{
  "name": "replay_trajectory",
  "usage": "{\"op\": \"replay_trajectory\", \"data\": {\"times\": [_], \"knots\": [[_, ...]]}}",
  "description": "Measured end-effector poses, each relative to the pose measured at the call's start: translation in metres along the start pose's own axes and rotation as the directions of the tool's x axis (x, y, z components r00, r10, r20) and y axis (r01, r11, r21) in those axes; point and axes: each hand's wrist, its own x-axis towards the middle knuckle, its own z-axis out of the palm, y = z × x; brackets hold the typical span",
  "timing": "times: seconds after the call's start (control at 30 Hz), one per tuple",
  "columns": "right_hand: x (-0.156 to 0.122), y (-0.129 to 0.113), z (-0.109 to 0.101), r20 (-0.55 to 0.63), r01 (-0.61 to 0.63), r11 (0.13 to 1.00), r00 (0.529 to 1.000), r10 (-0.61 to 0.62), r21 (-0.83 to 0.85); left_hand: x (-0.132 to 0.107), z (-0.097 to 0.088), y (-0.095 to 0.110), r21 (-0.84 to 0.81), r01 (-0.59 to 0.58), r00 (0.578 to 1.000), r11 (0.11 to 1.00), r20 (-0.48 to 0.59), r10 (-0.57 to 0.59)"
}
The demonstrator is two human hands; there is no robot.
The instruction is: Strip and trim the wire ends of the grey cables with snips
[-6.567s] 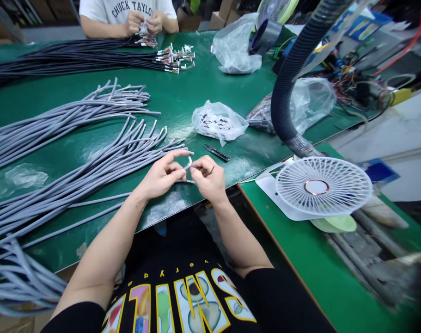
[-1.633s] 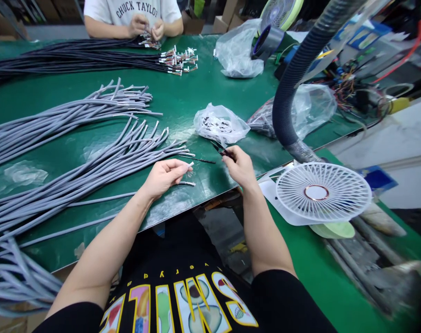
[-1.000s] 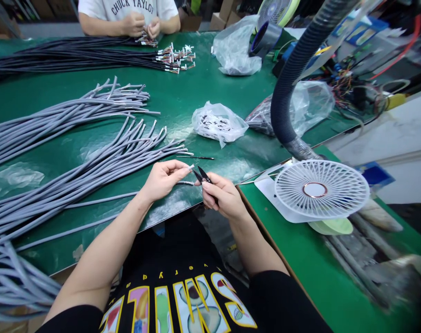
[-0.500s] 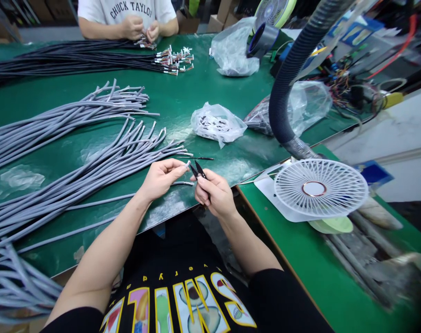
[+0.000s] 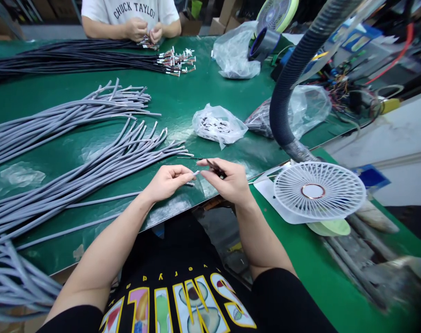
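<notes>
My left hand [image 5: 169, 182] is closed in a pinch on a grey cable, whose pale end [image 5: 197, 173] sticks out past the fingertips. Close by on the right, my right hand [image 5: 231, 181] keeps small black snips [image 5: 217, 169] tucked in the palm, partly hidden by the fingers. Its thumb and forefinger are spread around the cable's tip; whether they touch it I cannot tell. Left of my hands lies a bundle of grey cables [image 5: 102, 166] with stripped-looking ends. A thin dark rod-like piece [image 5: 189, 158] rests on the table just beyond my fingers.
An open plastic bag [image 5: 219, 125] of small black-and-white pieces sits ahead. A black hose [image 5: 283, 97] arches down on the right, above a white fan [image 5: 319, 190]. More grey cables [image 5: 68, 118] and black cables [image 5: 92, 60] lie farther back. A co-worker [image 5: 130, 27] works across the table.
My right hand has turned and shifted right, and the snips have swung from pointing at the cable end back into the palm. Its thumb and forefinger now reach toward the cable tip.
</notes>
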Motion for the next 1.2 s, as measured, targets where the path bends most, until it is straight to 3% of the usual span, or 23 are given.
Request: {"op": "replay_trajectory", "data": {"times": [0.13,0.23,0.33,0.43,0.5,0.53,0.6,0.63,0.7,0.73,0.8,0.83,0.9,1.0,1.1,1.2], "knots": [[0.006,-0.001,-0.010,0.215,0.251,0.940,0.955,-0.203,-0.229,0.000,0.002,0.001,0.027,0.028,0.999,0.999,0.027,-0.028],[0.010,-0.003,-0.017,0.336,0.341,0.882,0.913,-0.230,-0.324,-0.001,0.002,0.001,0.058,0.036,0.998,0.998,0.055,-0.039],[0.015,-0.005,-0.021,0.420,0.334,0.893,0.888,-0.190,-0.302,-0.002,0.000,0.001,0.085,0.038,0.991,0.996,0.122,-0.048],[0.018,0.002,-0.015,0.431,0.181,0.977,0.895,-0.115,-0.116,-0.004,-0.002,0.001,0.100,0.026,0.984,0.995,0.171,-0.043],[0.017,0.012,-0.003,0.408,-0.038,0.991,0.913,-0.018,0.128,-0.004,-0.003,0.000,0.117,-0.014,0.992,0.993,0.129,-0.001],[0.015,0.017,0.005,0.413,-0.176,0.945,0.909,0.049,0.276,-0.003,-0.003,-0.001,0.136,-0.043,0.996,0.990,0.083,0.032],[0.008,0.025,0.023,0.451,-0.428,0.713,0.876,0.175,0.555,0.000,-0.004,-0.005,0.185,-0.108,0.992,0.977,-0.039,0.118],[0.004,0.026,0.031,0.474,-0.497,0.596,0.855,0.213,0.630,0.001,-0.004,-0.007,0.214,-0.134,0.982,0.968,-0.099,0.158],[-0.003,0.024,0.042,0.458,-0.527,0.443,0.850,0.261,0.725,0.005,-0.005,-0.011,0.256,-0.159,0.964,0.953,-0.169,0.206],[-0.006,0.021,0.045,0.419,-0.502,0.416,0.864,0.279,0.758,0.006,-0.005,-0.012,0.260,-0.160,0.963,0.952,-0.170,0.208],[-0.009,0.016,0.045,0.306,-0.419,0.449,0.902,0.304,0.789,0.006,-0.006,-0.012,0.239,-0.138,0.979,0.961,-0.116,0.169],[-0.009,0.014,0.042,0.245,-0.375,0.507,0.920,0.306,0.776,0.006,-0.006,-0.011,0.220,-0.119,0.987,0.968,-0.079,0.140],[-0.007,0.013,0.033,0.114,-0.282,0.684,0.953,0.281,0.673,0.005,-0.007,-0.009,0.187,-0.077,0.996,0.979,-0.028,0.084],[-0.002,0.014,0.016,0.004,-0.137,0.924,0.989,0.145,0.358,0.003,-0.007,-0.006,0.162,-0.028,1.000,0.986,0.002,0.028],[0.003,0.014,0.002,0.115,-0.018,0.995,0.993,0.006,0.100,0.003,-0.007,-0.004,0.151,0.000,1.000,0.988,0.017,-0.003],[0.008,0.009,-0.004,0.254,0.069,0.998,0.965,-0.064,-0.008,0.002,-0.006,-0.004,0.154,0.026,0.999,0.988,0.036,-0.031]]}}
